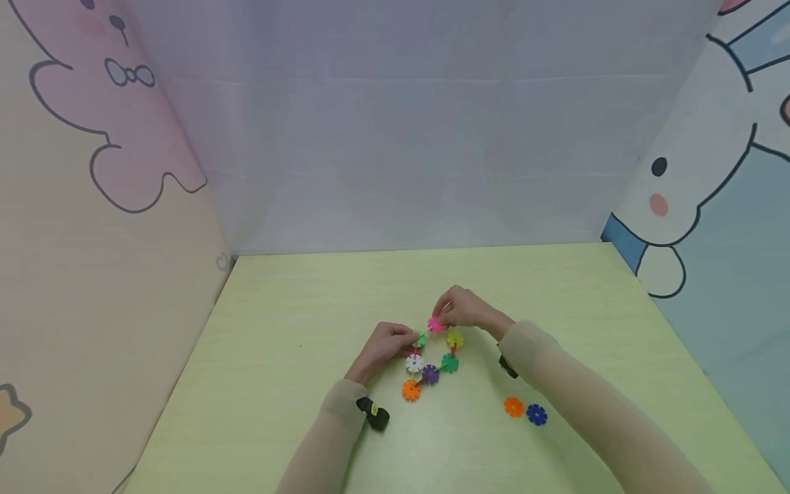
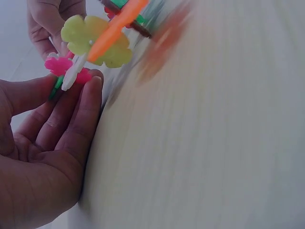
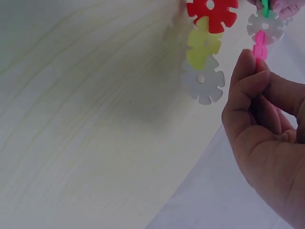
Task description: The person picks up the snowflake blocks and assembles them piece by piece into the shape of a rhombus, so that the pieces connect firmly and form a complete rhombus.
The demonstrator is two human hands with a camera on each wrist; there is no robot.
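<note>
A chain of linked, notched plastic snowflake discs lies in a loose ring between my hands. In the head view it includes a white disc [image 1: 415, 363], a purple disc [image 1: 430, 374], an orange disc [image 1: 411, 390], a dark green disc [image 1: 450, 363] and a yellow disc [image 1: 455, 338]. My left hand [image 1: 387, 344] pinches a light green disc [image 1: 420, 339] at the ring's upper left. With thumb and fingertips, my right hand [image 1: 464, 307] pinches a pink disc [image 1: 435, 324] at the top. In the right wrist view, a whitish disc [image 3: 265, 27] joins the pink and green ones.
A loose orange disc [image 1: 513, 407] and a blue disc [image 1: 537, 414] lie side by side near my right forearm. The pale yellow table [image 1: 247, 384] meets a white curtain [image 1: 395, 137] behind and printed cloth panels on both sides.
</note>
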